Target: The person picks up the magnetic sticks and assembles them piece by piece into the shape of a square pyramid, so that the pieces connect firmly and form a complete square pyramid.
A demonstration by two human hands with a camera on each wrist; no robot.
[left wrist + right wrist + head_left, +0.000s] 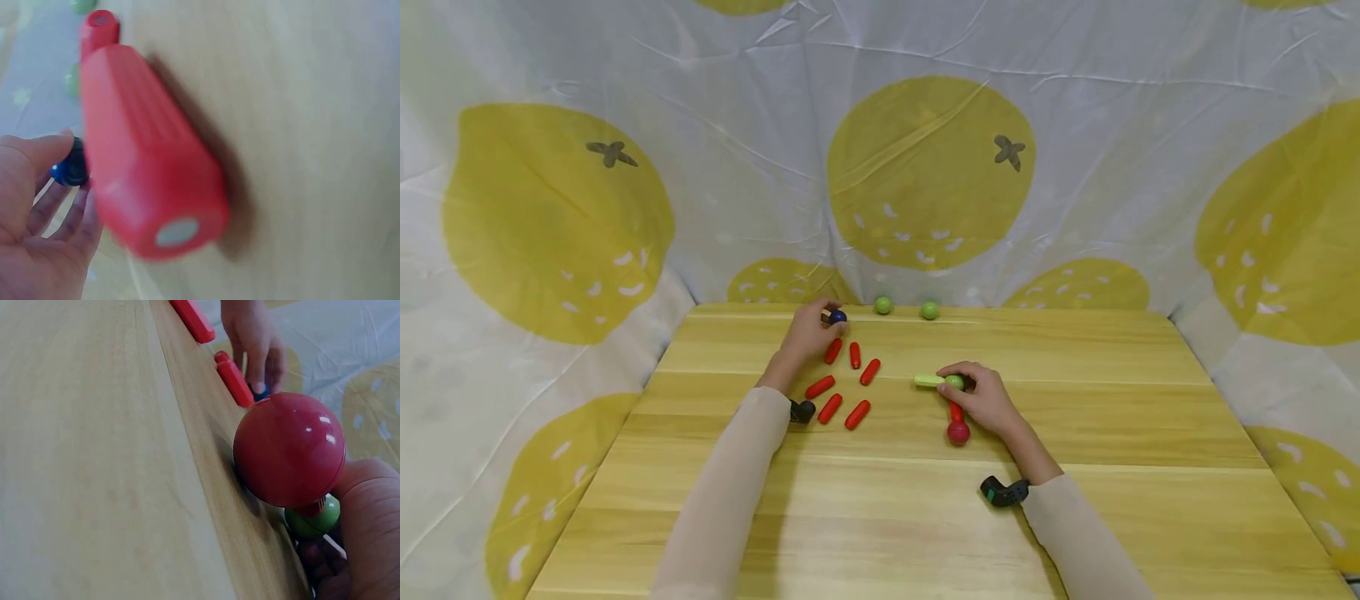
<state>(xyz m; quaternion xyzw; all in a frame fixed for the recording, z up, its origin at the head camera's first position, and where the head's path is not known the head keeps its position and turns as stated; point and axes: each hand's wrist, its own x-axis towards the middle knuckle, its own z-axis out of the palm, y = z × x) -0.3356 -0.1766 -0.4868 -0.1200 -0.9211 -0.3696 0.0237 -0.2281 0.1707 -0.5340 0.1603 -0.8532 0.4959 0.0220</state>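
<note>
My left hand (824,322) reaches to the far side of the wooden table (1075,433) and pinches a dark blue ball (837,317); its thumb (53,147) lies against the blue ball (70,167). My right hand (967,388) grips a green ball (953,382) at the table's middle. A pale green stick (927,380) pokes left out of that ball, and a red stick (956,411) joins it to a red ball (958,432). The red ball (289,450) fills the right wrist view, with the green ball (312,519) behind it.
Several loose red sticks (844,383) lie between my hands; one red stick (150,156) looms blurred in the left wrist view. Two green balls (883,305) (929,311) rest at the table's far edge against the lemon-print cloth (925,167).
</note>
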